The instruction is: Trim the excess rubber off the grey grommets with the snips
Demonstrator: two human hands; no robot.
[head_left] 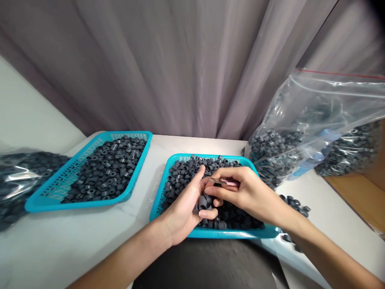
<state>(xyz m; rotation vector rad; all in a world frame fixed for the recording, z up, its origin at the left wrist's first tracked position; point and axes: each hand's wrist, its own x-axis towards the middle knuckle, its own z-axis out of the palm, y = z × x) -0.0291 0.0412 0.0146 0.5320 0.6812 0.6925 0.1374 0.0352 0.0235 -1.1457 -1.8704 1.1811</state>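
Observation:
My left hand is cupped over the near turquoise basket and holds several dark grey rubber rings in its curled fingers. My right hand is closed in a pinch on a small thin pinkish tool, its tip at the rings in my left palm. The basket below both hands is heaped with the same dark rings.
A second turquoise basket of rings stands at the left. Clear plastic bags of rings lie at the far left and right. Loose rings lie on the white table. A grey curtain hangs behind.

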